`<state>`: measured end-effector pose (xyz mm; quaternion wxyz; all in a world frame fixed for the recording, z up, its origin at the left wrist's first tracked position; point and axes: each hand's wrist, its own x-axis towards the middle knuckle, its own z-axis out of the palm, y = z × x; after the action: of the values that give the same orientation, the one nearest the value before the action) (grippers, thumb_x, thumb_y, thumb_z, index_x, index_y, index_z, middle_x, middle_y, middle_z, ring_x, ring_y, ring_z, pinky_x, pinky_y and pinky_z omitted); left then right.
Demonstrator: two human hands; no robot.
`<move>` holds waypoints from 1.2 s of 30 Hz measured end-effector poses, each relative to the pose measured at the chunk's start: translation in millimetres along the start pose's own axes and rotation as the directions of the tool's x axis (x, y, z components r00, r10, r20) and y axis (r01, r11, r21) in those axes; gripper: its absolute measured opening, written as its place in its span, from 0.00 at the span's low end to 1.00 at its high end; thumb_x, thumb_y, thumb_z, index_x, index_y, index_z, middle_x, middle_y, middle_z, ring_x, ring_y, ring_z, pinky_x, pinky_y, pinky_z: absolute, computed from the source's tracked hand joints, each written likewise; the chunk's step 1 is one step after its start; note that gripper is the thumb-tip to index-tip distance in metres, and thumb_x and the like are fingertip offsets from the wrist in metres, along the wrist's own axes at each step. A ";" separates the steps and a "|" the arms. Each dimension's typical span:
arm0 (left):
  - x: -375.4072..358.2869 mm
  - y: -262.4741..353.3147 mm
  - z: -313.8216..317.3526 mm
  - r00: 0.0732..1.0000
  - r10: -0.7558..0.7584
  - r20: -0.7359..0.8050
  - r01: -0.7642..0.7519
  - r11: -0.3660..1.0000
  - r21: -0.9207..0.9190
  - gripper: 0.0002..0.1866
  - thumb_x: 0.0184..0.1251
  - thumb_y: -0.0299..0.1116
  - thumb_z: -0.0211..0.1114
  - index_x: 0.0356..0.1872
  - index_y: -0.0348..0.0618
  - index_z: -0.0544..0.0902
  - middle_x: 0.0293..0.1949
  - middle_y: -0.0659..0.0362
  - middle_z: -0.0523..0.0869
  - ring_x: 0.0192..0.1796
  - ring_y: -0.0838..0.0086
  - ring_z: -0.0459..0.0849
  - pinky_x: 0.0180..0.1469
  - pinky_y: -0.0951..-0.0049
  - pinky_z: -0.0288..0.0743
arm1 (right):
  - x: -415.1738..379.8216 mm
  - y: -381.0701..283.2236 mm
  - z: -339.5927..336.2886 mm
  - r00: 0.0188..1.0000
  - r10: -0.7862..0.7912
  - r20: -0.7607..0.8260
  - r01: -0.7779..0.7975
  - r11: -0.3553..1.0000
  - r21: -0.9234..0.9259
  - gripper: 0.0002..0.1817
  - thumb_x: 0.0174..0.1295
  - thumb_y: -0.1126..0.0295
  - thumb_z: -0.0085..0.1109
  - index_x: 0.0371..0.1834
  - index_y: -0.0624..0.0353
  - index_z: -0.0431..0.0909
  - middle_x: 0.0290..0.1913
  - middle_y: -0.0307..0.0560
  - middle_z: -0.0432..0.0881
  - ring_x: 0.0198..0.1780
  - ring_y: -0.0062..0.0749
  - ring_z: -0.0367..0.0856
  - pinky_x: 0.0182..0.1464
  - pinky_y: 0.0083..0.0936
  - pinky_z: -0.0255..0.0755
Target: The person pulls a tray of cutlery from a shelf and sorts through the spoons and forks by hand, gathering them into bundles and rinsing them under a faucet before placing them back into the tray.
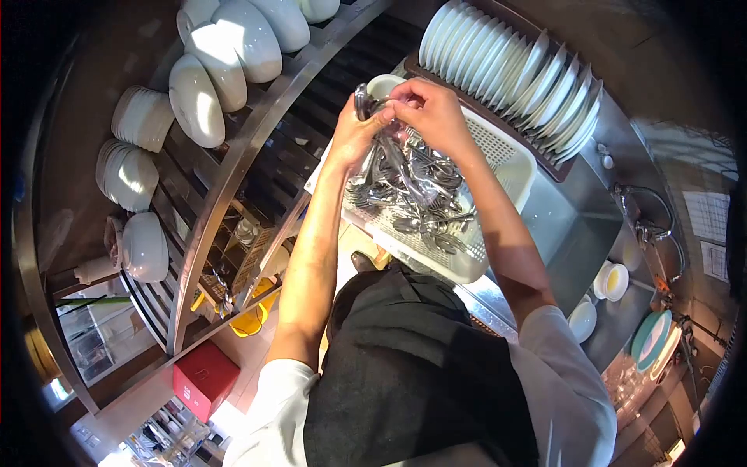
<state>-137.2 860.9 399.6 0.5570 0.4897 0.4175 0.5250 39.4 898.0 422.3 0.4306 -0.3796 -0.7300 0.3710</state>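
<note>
My left hand is closed round a bunch of spoons, their shiny ends showing above the fingers. Close beside it, my right hand has its thumb and fingers pinched together at the bunch; what exactly they pinch is too small to make out. Below both hands stands a white perforated plastic basket. A loose heap of metal forks and spoons lies in it, pointing in many directions. Just behind my hands is the rim of a white round container, partly hidden.
Upright white plates fill a brown rack behind the basket. To the right is a metal sink with a tap and bowls. Slatted metal shelves at left carry white bowls. A red box sits lower left.
</note>
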 end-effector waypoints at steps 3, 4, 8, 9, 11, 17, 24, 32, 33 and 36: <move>-6.2 -23.7 -20.3 0.975 -0.219 -0.035 0.210 0.963 -0.169 0.18 0.68 0.30 0.73 0.53 0.34 0.78 0.36 0.57 0.86 0.30 0.74 0.84 0.31 0.72 0.81 | 6.7 51.8 16.4 0.907 0.348 0.240 -0.422 0.755 0.502 0.14 0.64 0.65 0.72 0.43 0.66 0.85 0.34 0.47 0.86 0.32 0.20 0.82 0.36 0.21 0.75; -9.5 -32.6 -27.2 0.946 -0.302 -0.119 0.284 0.947 -0.152 0.15 0.68 0.27 0.72 0.51 0.34 0.80 0.35 0.58 0.86 0.27 0.75 0.83 0.26 0.72 0.79 | 5.7 77.7 21.6 0.890 0.428 0.157 -0.453 0.868 0.204 0.14 0.64 0.67 0.71 0.44 0.68 0.85 0.35 0.50 0.86 0.34 0.26 0.85 0.37 0.25 0.77; -17.8 -57.8 -28.1 0.798 -0.258 -0.545 0.554 0.669 0.495 0.07 0.59 0.26 0.68 0.36 0.32 0.84 0.24 0.53 0.86 0.26 0.69 0.87 0.30 0.65 0.82 | -13.6 164.2 64.5 0.861 0.504 -0.068 -0.483 0.770 -0.417 0.11 0.64 0.73 0.64 0.43 0.70 0.86 0.38 0.61 0.88 0.41 0.54 0.90 0.45 0.41 0.81; -15.7 -68.7 -30.1 0.794 -0.260 -0.549 0.560 0.665 0.495 0.07 0.59 0.26 0.68 0.36 0.32 0.84 0.24 0.53 0.86 0.26 0.69 0.87 0.30 0.65 0.82 | -19.3 169.5 74.3 0.884 0.458 -0.093 -0.431 0.722 -0.541 0.10 0.64 0.73 0.61 0.43 0.68 0.86 0.41 0.63 0.88 0.45 0.58 0.88 0.48 0.45 0.81; -1.0 -97.8 -38.1 0.768 -0.103 -0.633 0.607 0.434 0.666 0.12 0.55 0.29 0.69 0.38 0.32 0.87 0.42 0.39 0.90 0.46 0.52 0.92 0.50 0.57 0.85 | -20.0 155.8 80.4 0.885 0.455 -0.100 -0.389 0.603 -0.697 0.12 0.65 0.70 0.57 0.44 0.65 0.87 0.51 0.67 0.86 0.52 0.59 0.87 0.54 0.50 0.81; 6.6 -111.5 -28.3 0.773 -0.232 -0.590 0.633 0.220 0.742 0.14 0.58 0.31 0.67 0.43 0.33 0.87 0.45 0.38 0.89 0.52 0.45 0.89 0.57 0.52 0.82 | -14.1 133.3 43.5 0.766 0.621 0.166 -0.336 0.607 -0.720 0.14 0.64 0.72 0.55 0.49 0.61 0.86 0.54 0.63 0.83 0.55 0.58 0.85 0.56 0.50 0.80; 3.2 -110.5 -23.5 0.810 -0.138 -0.570 0.586 0.187 0.788 0.13 0.57 0.29 0.66 0.39 0.28 0.88 0.39 0.34 0.89 0.46 0.46 0.91 0.53 0.53 0.84 | -73.3 97.6 -28.0 0.907 0.333 0.257 -0.130 0.802 -0.582 0.07 0.61 0.73 0.64 0.42 0.59 0.83 0.46 0.55 0.82 0.51 0.51 0.83 0.53 0.40 0.77; -2.2 -129.9 -28.9 0.730 -0.236 -0.641 0.683 0.247 0.687 0.14 0.60 0.30 0.65 0.42 0.30 0.89 0.45 0.33 0.88 0.52 0.43 0.89 0.58 0.52 0.82 | -153.3 36.7 -119.5 0.721 0.691 -0.057 -0.510 0.584 0.631 0.10 0.58 0.82 0.55 0.42 0.66 0.81 0.35 0.47 0.83 0.35 0.26 0.82 0.41 0.26 0.75; -4.0 -130.2 -27.2 0.713 -0.234 -0.660 0.701 0.235 0.674 0.14 0.60 0.30 0.65 0.41 0.30 0.89 0.44 0.33 0.88 0.52 0.44 0.89 0.58 0.52 0.82 | -168.0 65.2 -115.2 0.753 0.654 -0.072 -0.474 0.615 0.630 0.16 0.56 0.81 0.55 0.48 0.66 0.81 0.32 0.47 0.83 0.30 0.26 0.80 0.35 0.24 0.73; 1.2 -154.6 -39.3 0.635 -0.274 -0.722 0.771 0.276 0.573 0.13 0.59 0.30 0.64 0.36 0.30 0.89 0.42 0.34 0.89 0.50 0.44 0.90 0.57 0.55 0.82 | -169.6 70.3 -65.2 0.558 0.815 -0.159 -0.709 0.567 0.419 0.22 0.57 0.77 0.57 0.57 0.65 0.76 0.28 0.42 0.81 0.24 0.21 0.73 0.24 0.24 0.64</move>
<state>-148.3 871.0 240.8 0.2566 0.3693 0.8846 0.1236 173.0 794.5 325.5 0.3945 -0.6460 -0.3369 0.5600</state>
